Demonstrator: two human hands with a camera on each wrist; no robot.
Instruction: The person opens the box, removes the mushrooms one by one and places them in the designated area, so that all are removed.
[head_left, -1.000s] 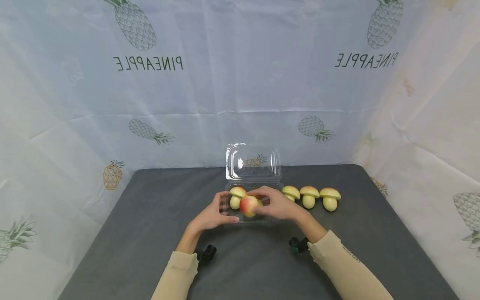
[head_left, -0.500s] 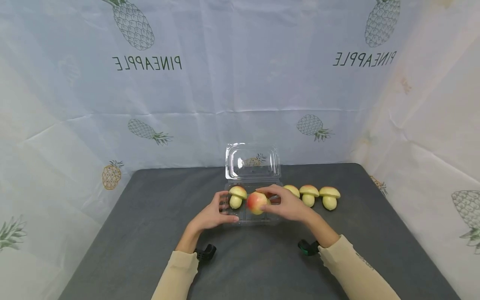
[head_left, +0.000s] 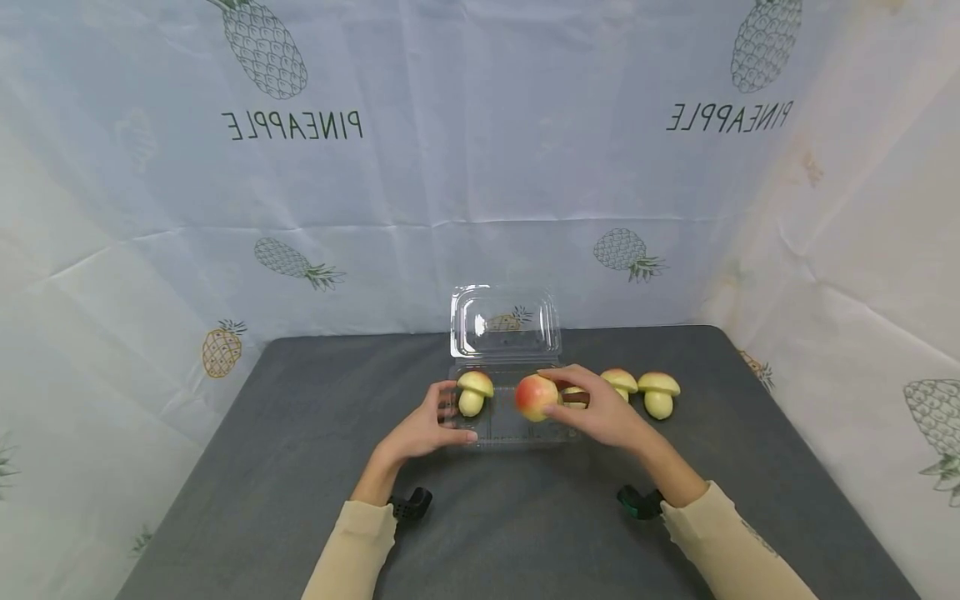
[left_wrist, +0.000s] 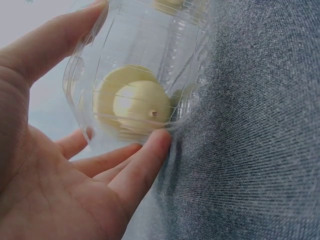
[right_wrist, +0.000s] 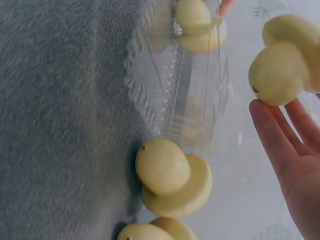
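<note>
A clear plastic clamshell container (head_left: 513,432) stands on the table with its lid (head_left: 480,321) raised at the back. My left hand (head_left: 423,429) holds it by the left end, thumb at the front and fingers along the side. Inside, at the left, is a yellow model mushroom (head_left: 474,394) with a reddish cap top. My right hand (head_left: 606,410) grips another model mushroom (head_left: 536,397) above the container's right part, red cap tilted towards the head camera. In the right wrist view this held mushroom (right_wrist: 279,75) shows its rounded stem, raised higher than the container.
Right of the container several like mushrooms stand in a row; the nearest one (head_left: 575,398) is partly behind my right hand, with the middle mushroom (head_left: 618,382) and the end mushroom (head_left: 659,395) beyond. A pineapple-print cloth (head_left: 405,275) rises behind the dark table (head_left: 495,533).
My right hand has lifted the mushroom and carried it to the right, away from the mushroom at the left of the container. The left hand has stayed in place.
</note>
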